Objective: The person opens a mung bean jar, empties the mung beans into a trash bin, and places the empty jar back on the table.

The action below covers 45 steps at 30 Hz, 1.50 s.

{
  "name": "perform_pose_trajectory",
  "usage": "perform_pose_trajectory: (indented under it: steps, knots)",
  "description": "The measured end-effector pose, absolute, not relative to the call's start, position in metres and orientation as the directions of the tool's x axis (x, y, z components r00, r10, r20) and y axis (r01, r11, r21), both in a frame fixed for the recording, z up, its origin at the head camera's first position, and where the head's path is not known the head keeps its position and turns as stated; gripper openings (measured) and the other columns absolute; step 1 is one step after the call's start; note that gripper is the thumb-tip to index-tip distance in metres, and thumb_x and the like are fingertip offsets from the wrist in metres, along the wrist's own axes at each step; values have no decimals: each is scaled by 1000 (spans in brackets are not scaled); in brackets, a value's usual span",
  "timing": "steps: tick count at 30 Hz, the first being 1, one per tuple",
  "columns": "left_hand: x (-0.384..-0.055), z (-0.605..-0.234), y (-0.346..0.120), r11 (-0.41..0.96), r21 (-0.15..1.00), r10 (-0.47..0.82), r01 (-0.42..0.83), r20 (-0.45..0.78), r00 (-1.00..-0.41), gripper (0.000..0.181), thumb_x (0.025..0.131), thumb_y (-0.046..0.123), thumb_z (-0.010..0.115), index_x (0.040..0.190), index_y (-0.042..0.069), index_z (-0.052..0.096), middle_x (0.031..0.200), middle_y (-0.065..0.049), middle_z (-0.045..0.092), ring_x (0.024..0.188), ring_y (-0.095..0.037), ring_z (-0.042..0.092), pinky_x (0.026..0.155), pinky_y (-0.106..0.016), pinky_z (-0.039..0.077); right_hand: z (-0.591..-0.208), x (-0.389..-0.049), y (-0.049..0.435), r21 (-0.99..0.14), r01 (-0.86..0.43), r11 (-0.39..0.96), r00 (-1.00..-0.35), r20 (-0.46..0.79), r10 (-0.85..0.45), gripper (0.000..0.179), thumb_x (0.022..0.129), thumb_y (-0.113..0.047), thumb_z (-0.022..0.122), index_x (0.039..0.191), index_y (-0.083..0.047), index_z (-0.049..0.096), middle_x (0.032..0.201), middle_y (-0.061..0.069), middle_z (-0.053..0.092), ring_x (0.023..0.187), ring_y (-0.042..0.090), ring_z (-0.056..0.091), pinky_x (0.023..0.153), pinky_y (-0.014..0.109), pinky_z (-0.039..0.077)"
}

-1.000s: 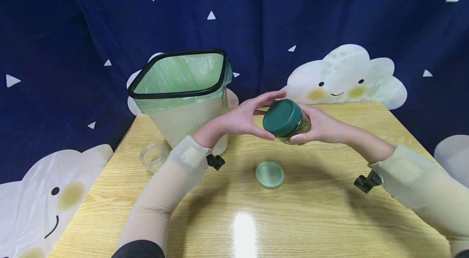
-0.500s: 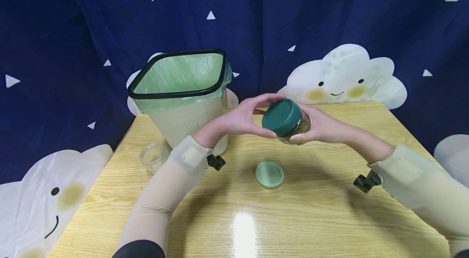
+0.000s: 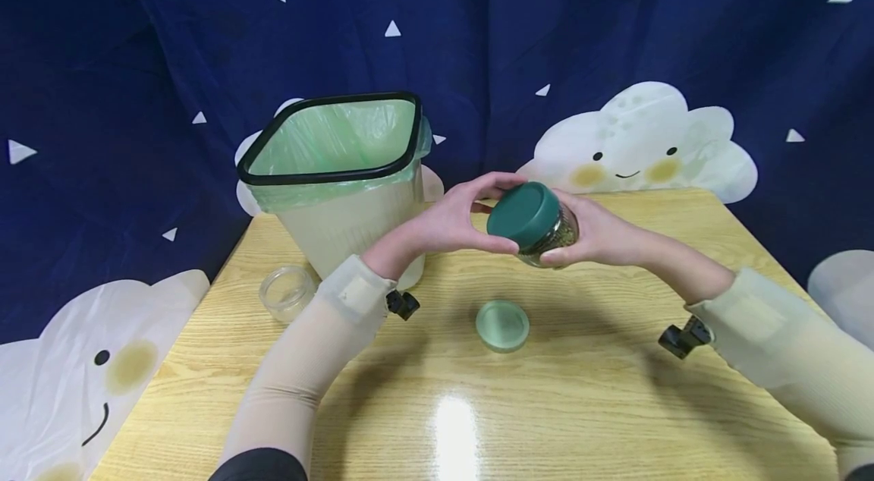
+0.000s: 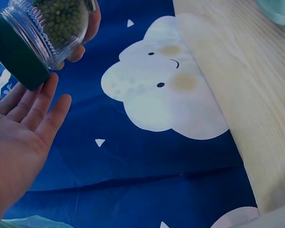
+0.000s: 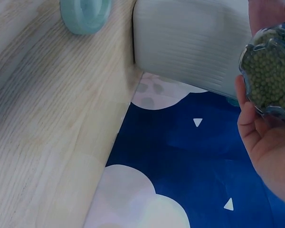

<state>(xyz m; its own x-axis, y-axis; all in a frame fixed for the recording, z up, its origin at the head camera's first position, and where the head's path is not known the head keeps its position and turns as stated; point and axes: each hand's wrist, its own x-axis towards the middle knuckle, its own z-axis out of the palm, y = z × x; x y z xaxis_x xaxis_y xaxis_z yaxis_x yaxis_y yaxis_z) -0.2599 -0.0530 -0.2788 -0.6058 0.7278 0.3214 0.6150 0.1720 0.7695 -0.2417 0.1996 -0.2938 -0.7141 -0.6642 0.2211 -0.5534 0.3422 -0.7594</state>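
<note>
A glass jar of small green beans [image 5: 270, 78] is held tilted above the table, its dark green lid [image 3: 523, 214] facing left. My right hand [image 3: 601, 233] grips the jar's glass body from the right. From the left, my left hand [image 3: 447, 219] spans the lid, thumb at its lower edge and fingers at its upper edge. In the left wrist view the fingertips [image 4: 50, 85] touch the lid's rim, and beans show through the ribbed glass. Below the hands, a pale green lid [image 3: 502, 325] lies on the table.
A pale trash bin [image 3: 348, 227] with a black rim and green liner stands at the back left. Near its base sits a clear open glass jar [image 3: 287, 291], partly behind the left sleeve. The wooden table [image 3: 580, 405] ends at a dark blue curtain [image 3: 478, 26].
My left hand has closed in slightly on the dark green lid, its thumb shifting right along the lower edge. The jar and my right hand are nearly still.
</note>
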Motion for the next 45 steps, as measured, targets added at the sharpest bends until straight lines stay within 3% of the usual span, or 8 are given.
perform_pose_trajectory:
  steps: [12,19,31,40,45]
  knots:
    - [-256,-275,-59,183,811,673,556,309,-672,74,81,15,77,145,10,40,132,-2,52,112,-13,53,93,-32,47,-295,-243,200,-755,-545,364,-730,214,-649,71,74,-10,82,134,0,46,112,12,61,98,23,60,81,31,53]
    - [-253,-278,-67,208,840,636,502,274,-722,77,84,17,73,149,14,32,134,-7,45,117,-16,50,94,-34,46,-294,-242,203,-720,-551,421,-751,208,-626,70,74,-13,83,133,-1,47,117,9,61,106,22,56,90,26,46]
    - [-250,-294,-88,282,831,628,479,217,-747,77,84,17,73,148,12,31,133,-12,44,113,-23,51,90,-36,48,-293,-242,204,-696,-591,407,-731,250,-635,70,73,-12,83,133,-1,48,117,8,62,108,18,56,94,21,42]
    - [-244,-312,-94,393,769,622,504,181,-762,75,81,20,78,143,12,37,129,-8,48,107,-22,54,85,-34,52,-293,-242,205,-700,-587,406,-733,247,-633,70,73,-11,83,132,0,48,117,9,62,107,17,56,93,22,43]
    - [-237,-325,-99,520,571,661,635,202,-723,82,77,31,80,143,8,38,128,-7,50,105,-19,54,86,-32,49,-295,-242,205,-704,-580,410,-738,241,-630,70,73,-11,83,133,0,47,118,9,62,108,17,56,94,22,42]
